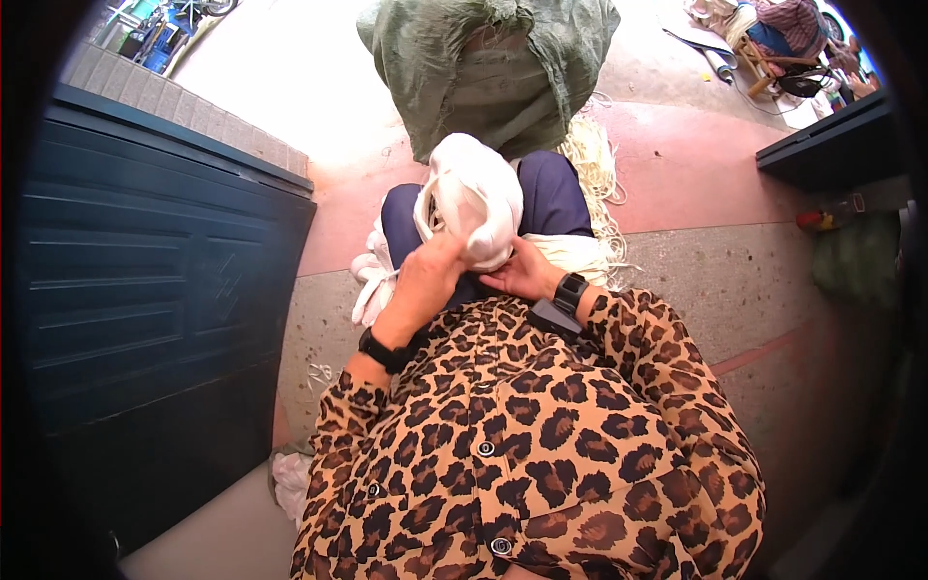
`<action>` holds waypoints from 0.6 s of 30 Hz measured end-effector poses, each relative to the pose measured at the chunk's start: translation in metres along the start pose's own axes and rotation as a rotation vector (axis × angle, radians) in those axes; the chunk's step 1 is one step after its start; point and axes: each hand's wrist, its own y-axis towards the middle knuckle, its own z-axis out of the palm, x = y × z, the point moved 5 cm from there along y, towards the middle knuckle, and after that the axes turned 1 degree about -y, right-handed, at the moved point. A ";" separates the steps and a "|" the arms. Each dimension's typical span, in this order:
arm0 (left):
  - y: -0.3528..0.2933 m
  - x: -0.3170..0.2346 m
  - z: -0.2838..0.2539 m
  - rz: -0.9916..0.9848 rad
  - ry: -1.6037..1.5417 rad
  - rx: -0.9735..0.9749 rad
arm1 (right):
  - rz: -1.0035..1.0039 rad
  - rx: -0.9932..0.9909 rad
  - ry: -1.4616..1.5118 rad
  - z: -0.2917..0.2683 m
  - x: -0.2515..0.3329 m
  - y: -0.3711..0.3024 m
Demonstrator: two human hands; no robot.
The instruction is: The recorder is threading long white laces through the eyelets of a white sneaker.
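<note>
Above my lap, between my knees, is a white shoe-like article [471, 193] with an opening and a strap-like edge on its left side. My left hand [431, 275] is closed on its lower left edge, its fingertips partly hidden against the white material. From the right, my right hand [525, 271] grips the lower end, fingers curled underneath. Whether a thin cord lies between the fingers I cannot make out. Beside my left thigh lie more white pieces [375, 280]. A bundle of cream cords [592, 174] hangs and lies along my right leg.
A big green woven sack [493, 77] stands right in front of my knees. A dark blue panelled door [145, 251] is at the left, another dark panel [822, 145] at the right. Far right, a person [788, 29] sits on a wooden chair [759, 68].
</note>
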 end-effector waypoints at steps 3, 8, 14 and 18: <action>-0.010 -0.005 0.005 0.106 0.046 0.134 | 0.073 -0.111 0.015 -0.008 -0.002 0.008; -0.004 0.005 0.043 0.033 0.383 0.181 | 0.060 -0.083 -0.064 0.002 0.013 -0.014; -0.004 0.009 0.059 0.022 0.512 0.183 | -0.599 -0.248 -1.056 0.030 0.075 -0.059; -0.005 0.010 0.057 0.048 0.325 0.186 | -1.336 -0.442 -1.652 0.079 0.088 -0.062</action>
